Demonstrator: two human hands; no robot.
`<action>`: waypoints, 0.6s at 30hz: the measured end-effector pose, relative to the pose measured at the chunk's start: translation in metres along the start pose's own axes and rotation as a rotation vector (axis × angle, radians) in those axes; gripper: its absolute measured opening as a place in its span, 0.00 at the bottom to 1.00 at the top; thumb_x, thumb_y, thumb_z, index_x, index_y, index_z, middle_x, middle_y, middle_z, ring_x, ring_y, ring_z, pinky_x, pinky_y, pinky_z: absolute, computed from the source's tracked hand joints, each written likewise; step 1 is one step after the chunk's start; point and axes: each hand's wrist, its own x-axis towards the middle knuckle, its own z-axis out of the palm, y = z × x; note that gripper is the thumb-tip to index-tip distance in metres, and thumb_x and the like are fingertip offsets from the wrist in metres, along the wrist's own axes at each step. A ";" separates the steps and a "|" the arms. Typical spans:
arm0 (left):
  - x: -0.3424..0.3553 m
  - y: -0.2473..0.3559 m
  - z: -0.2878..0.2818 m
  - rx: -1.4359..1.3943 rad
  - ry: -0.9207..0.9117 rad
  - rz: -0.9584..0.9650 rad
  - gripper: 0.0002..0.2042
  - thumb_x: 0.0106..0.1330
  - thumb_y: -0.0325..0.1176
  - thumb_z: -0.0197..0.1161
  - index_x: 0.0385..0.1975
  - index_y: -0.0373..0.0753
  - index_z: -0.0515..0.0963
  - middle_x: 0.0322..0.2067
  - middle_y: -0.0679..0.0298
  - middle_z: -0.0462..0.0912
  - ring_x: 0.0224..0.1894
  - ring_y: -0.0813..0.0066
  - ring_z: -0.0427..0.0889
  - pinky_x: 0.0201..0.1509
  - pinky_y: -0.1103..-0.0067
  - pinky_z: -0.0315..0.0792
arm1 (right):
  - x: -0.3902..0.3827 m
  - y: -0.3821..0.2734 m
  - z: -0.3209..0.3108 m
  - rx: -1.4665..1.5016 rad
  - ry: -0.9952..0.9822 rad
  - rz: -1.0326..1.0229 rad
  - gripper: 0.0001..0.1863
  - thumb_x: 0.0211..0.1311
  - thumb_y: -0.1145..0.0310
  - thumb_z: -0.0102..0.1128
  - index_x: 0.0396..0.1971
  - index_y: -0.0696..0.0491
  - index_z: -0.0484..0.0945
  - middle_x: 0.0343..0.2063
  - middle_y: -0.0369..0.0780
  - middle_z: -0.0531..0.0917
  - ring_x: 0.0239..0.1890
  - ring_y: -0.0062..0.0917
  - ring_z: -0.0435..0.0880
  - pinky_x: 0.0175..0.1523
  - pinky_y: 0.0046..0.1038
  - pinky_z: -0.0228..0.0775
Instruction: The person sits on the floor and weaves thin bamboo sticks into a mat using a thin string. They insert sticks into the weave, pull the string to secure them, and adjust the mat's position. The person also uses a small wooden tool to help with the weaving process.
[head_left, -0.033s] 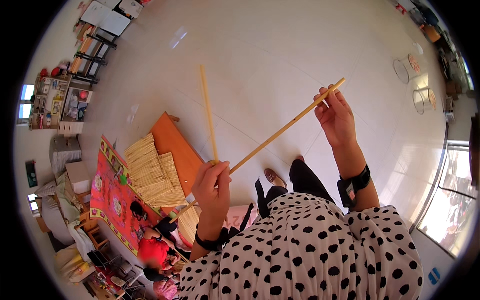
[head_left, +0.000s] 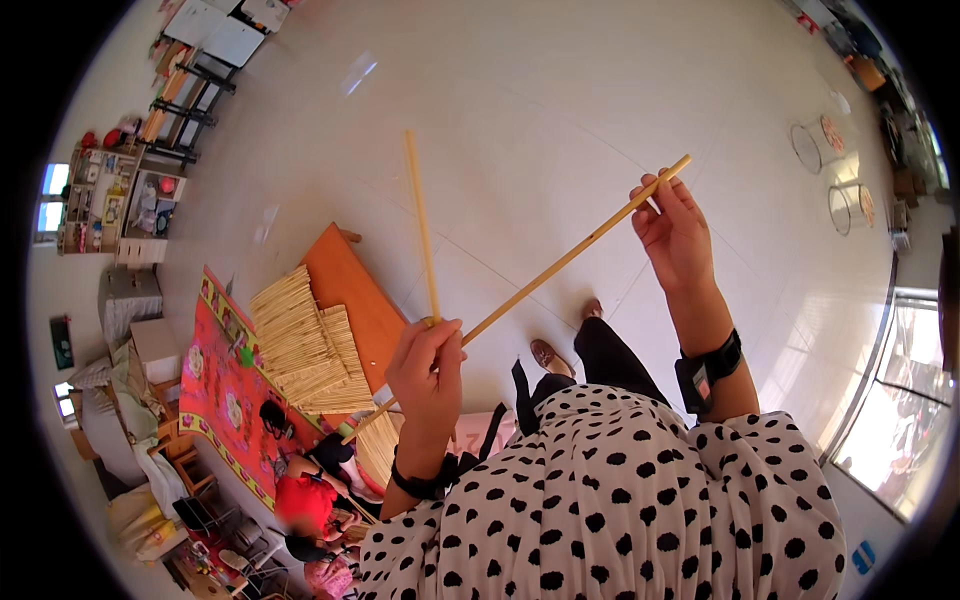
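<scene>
My left hand (head_left: 425, 375) is closed on two thin straw-yellow stalks. The long stalk (head_left: 560, 263) runs slanting from below my left hand, through its fingers, up to my right hand (head_left: 676, 238). There my thumb and fingertips pinch it near its upper end, and a short tip sticks out past them. A dark node marks its middle. The shorter-looking stalk (head_left: 421, 225) stands up from my left fingers, leaning slightly left. Where the two stalks meet is hidden by my left fingers.
Bundles of cut stalks (head_left: 300, 330) lie on an orange wooden table (head_left: 350, 290) at left. Beside it is a red flowered cloth (head_left: 225, 385). A person in red (head_left: 305, 505) is at lower left. Wire-framed stools (head_left: 850, 208) stand far right; shelves (head_left: 110, 200) line the left wall.
My right foot has come further into view, with its shoe now showing below the stalk. Both hands and stalks have hardly moved.
</scene>
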 end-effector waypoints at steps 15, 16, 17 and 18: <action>0.221 -0.136 -0.117 0.053 0.715 -0.212 0.05 0.63 0.19 0.55 0.36 0.30 0.76 0.36 0.62 0.79 0.39 0.78 0.77 0.44 0.83 0.70 | 0.334 0.089 0.090 0.041 0.036 0.178 0.07 0.64 0.77 0.50 0.38 0.66 0.69 0.35 0.44 0.76 0.39 0.30 0.76 0.44 0.24 0.74; 0.231 -0.145 -0.125 0.035 0.745 -0.216 0.05 0.63 0.19 0.55 0.36 0.31 0.76 0.36 0.62 0.79 0.38 0.79 0.77 0.43 0.83 0.70 | 0.350 0.094 0.110 0.019 0.025 0.183 0.07 0.64 0.78 0.50 0.38 0.66 0.69 0.35 0.45 0.75 0.38 0.30 0.76 0.43 0.24 0.74; 0.240 -0.153 -0.133 0.015 0.775 -0.219 0.05 0.63 0.20 0.55 0.36 0.31 0.76 0.37 0.62 0.79 0.37 0.79 0.76 0.42 0.83 0.70 | 0.366 0.100 0.128 -0.003 0.012 0.185 0.07 0.64 0.78 0.49 0.38 0.67 0.69 0.35 0.45 0.75 0.38 0.30 0.75 0.43 0.24 0.74; 0.247 -0.159 -0.141 0.013 0.799 -0.251 0.05 0.63 0.20 0.54 0.36 0.31 0.76 0.37 0.62 0.79 0.39 0.78 0.77 0.45 0.83 0.69 | 0.385 0.110 0.143 -0.009 -0.002 0.190 0.08 0.65 0.77 0.48 0.38 0.67 0.68 0.34 0.46 0.74 0.38 0.30 0.75 0.43 0.24 0.74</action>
